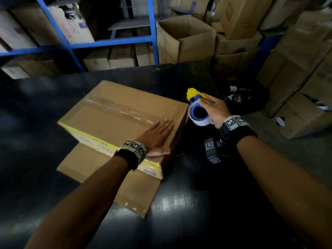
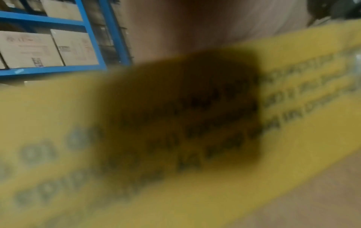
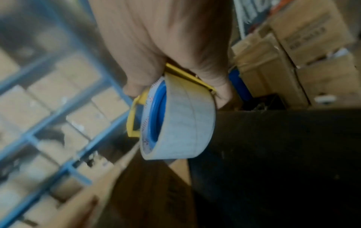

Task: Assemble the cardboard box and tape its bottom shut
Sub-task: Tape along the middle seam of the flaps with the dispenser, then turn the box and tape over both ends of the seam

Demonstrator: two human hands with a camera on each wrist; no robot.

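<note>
A brown cardboard box (image 1: pixel 115 114) lies bottom-up on the black table (image 1: pixel 188 203), with a strip of clear tape (image 1: pixel 124 109) along its centre seam. My left hand (image 1: pixel 158 133) lies flat, fingers straight, on the box's near right corner. In the left wrist view only the box's yellow printed band (image 2: pixel 293 95) shows, blurred. To the right of the box, my right hand (image 1: pixel 213 110) grips a yellow tape dispenser (image 1: pixel 193 95) that carries a roll of tape (image 3: pixel 183 120) on a blue core, held just off the box's right end.
One loose flap (image 1: pixel 115 182) of the box spreads over the table toward me. Blue metal shelving (image 1: pixel 111 42) with cartons stands behind the table. Stacked and open cardboard boxes (image 1: pixel 185 38) crowd the back and right. The table's right edge drops to a grey floor (image 1: pixel 265 126).
</note>
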